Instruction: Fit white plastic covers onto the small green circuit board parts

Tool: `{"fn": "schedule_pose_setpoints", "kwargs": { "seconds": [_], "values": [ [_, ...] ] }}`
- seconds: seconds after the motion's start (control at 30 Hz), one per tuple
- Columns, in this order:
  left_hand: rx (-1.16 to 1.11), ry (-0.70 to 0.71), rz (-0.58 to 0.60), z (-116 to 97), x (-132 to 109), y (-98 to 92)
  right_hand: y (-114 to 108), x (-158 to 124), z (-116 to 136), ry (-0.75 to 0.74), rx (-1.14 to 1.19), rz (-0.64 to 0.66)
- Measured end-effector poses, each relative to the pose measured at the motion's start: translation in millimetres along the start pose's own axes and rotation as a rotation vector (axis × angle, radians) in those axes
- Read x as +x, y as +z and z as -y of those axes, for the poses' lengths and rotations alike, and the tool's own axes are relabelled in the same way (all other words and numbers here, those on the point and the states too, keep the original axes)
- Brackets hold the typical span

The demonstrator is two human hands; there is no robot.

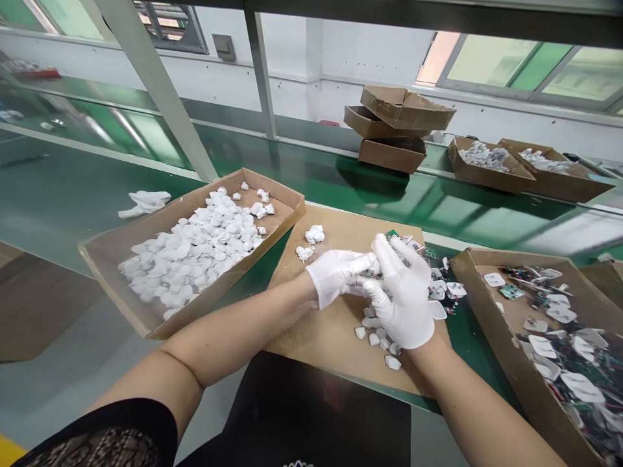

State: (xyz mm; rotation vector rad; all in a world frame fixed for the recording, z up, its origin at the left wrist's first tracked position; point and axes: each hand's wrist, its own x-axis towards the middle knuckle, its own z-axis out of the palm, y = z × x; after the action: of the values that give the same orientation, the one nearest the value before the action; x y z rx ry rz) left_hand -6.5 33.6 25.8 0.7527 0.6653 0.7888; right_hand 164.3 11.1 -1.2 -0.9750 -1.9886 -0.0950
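Note:
Both hands wear white gloves and meet over a sheet of brown cardboard [321, 331]. My left hand [335, 275] is closed in a pinch on a small white part [374, 266], mostly hidden by the fingers. From the other side, my right hand [406, 295] curves in against the same spot; what its fingers grip is hidden. Several small white caps [379, 337] lie below the right hand. Two clumps of white pieces [314, 233] rest left of the hands. Green circuit boards with white plates [445, 288] lie just right of the right hand.
A cardboard tray [228, 275] of white pieces stands on the left, with a white glove [145, 203] beyond it. Another tray [487, 324] holds plates, boards and wires on the right. Stacked boxes [392, 155] and filled boxes [491, 181] stand behind. A metal post [160, 91] rises at left.

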Motion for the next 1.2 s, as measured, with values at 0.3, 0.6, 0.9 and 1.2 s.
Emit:
{"fn": "schedule_pose_setpoints", "kwargs": {
  "seconds": [0.3,0.6,0.9,1.2],
  "values": [
    [0.108,-0.115,0.054,-3.9,0.0,-1.1,-14.1,0.8,-10.5,0.718,0.776,0.232],
    [0.037,-0.135,0.053,-2.3,2.3,-5.1,-11.0,2.8,-3.6,0.481,0.384,0.103],
    [0.042,-0.06,0.075,-8.0,2.3,-9.3,-12.2,-3.2,-1.1,0.263,0.37,0.209],
    [0.039,0.0,0.093,-9.1,0.2,-10.4,1.9,-2.0,-6.4,-0.166,-0.046,0.055]
  ]
}}
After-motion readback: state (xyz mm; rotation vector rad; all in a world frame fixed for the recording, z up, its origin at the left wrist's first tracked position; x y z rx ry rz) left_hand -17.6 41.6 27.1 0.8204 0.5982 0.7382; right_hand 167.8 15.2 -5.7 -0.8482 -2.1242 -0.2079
